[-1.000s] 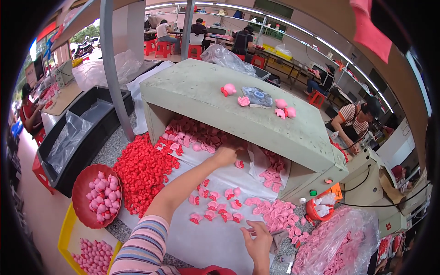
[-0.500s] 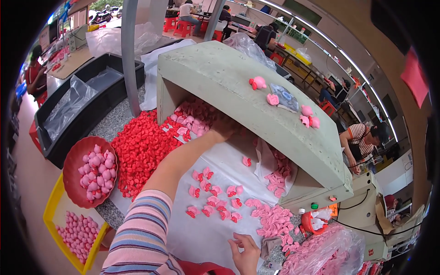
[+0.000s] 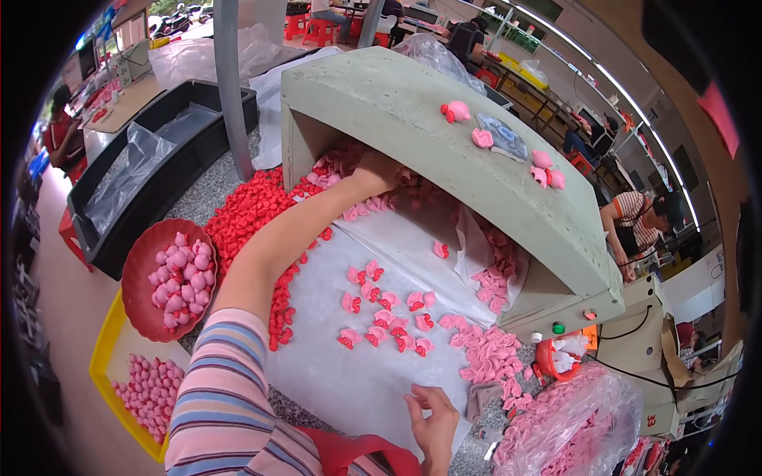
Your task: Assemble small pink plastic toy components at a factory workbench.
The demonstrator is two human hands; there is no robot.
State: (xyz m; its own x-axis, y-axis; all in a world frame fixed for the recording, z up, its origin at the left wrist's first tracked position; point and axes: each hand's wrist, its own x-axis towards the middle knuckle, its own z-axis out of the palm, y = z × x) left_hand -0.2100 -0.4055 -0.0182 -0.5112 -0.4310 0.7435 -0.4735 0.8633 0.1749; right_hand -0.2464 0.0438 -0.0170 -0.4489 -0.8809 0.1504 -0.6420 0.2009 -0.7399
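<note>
My left hand [image 3: 379,173] reaches under the grey metal hood [image 3: 429,143], among pink pieces [image 3: 367,208] lying inside it. The hood's shadow and edge hide most of its fingers. My right hand [image 3: 434,420] hovers low over the white sheet [image 3: 333,381], thumb and curved fingers apart, with nothing between them. Small pink figure parts with red feet [image 3: 382,320] are spread on the sheet between the hands. A heap of flat pink pieces [image 3: 486,349] lies beyond my right hand. Piled red pieces [image 3: 252,208] lie beside my left forearm.
At left stand a red scalloped bowl [image 3: 136,274] of pink balls, a yellow tray [image 3: 103,357] and a black bin [image 3: 95,254]. To the right are a small orange-red tub [image 3: 543,358] and a plastic bag [image 3: 615,397] of pink pieces. Pink figures [image 3: 456,111] sit on the hood. People work behind.
The view has shifted, so the hood and sheet sit differently in it. My left hand stays under the hood, its wrist a little farther in. My right hand keeps its place near the sheet's front.
</note>
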